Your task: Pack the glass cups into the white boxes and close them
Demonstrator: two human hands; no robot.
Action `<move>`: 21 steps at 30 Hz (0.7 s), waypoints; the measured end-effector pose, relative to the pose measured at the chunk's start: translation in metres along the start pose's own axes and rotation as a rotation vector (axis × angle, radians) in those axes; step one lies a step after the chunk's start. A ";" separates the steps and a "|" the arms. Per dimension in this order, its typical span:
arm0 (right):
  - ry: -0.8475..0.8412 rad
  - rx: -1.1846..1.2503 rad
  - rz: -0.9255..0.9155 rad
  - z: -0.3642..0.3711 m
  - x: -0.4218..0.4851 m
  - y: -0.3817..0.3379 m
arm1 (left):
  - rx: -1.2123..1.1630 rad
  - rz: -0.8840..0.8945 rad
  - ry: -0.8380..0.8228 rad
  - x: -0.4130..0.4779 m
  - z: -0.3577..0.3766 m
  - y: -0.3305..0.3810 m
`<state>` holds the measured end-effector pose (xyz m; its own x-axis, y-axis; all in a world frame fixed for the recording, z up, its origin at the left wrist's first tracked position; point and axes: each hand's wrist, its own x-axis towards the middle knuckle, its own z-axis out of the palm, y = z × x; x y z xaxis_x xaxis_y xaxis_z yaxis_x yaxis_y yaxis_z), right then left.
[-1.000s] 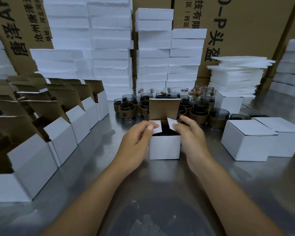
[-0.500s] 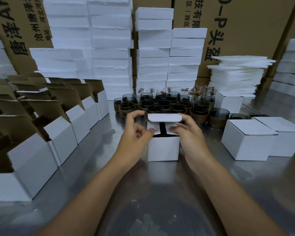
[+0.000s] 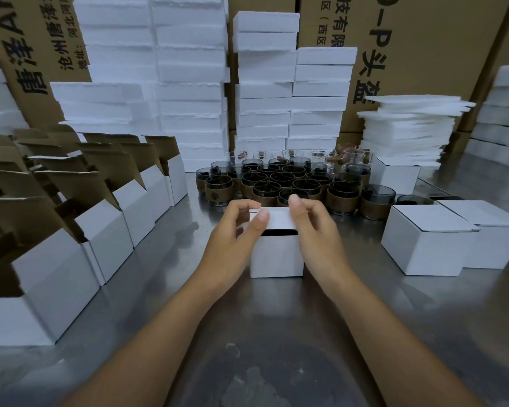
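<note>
Two hands on one box, lid nearly down.
Our left hand (image 3: pixel 235 233) and right hand (image 3: pixel 316 230) pinch the lid (image 3: pixel 278 217) of the box (image 3: pixel 276 257) on the table (image 3: pixel 276 318), a dark gap under its front edge; cups (image 3: pixel 279 180) in brown sleeves stand just behind, their round logo too small to read. Open boxes (image 3: pixel 106 230) at left, closed boxes (image 3: pixel 423 248) at right. Cartons (image 3: pixel 438 39) behind read "技有限", "(西区", "-P头盔"; the left carton (image 3: pixel 41 39), "沧州".

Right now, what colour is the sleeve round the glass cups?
Brown sleeve on the dark glass cups; clearest on the front row in the head view.
</note>
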<state>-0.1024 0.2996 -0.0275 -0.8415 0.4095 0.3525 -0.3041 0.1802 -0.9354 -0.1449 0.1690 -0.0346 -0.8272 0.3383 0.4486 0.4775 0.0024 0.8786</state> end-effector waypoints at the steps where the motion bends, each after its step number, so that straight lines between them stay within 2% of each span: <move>1: 0.000 -0.015 -0.027 0.000 -0.001 0.001 | -0.004 -0.003 0.000 0.001 0.000 -0.001; 6: -0.019 -0.029 -0.093 -0.002 0.000 0.003 | 0.009 0.021 0.009 0.004 -0.002 -0.007; 11: -0.084 -0.035 -0.061 -0.003 0.004 0.013 | -0.043 0.001 -0.036 0.006 -0.008 -0.010; 21: -0.124 -0.062 0.012 -0.004 0.007 0.013 | -0.104 -0.154 -0.024 0.011 -0.009 -0.014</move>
<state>-0.1105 0.3083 -0.0373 -0.8947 0.2990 0.3320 -0.2689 0.2330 -0.9346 -0.1637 0.1641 -0.0400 -0.8801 0.3638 0.3050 0.3118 -0.0415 0.9492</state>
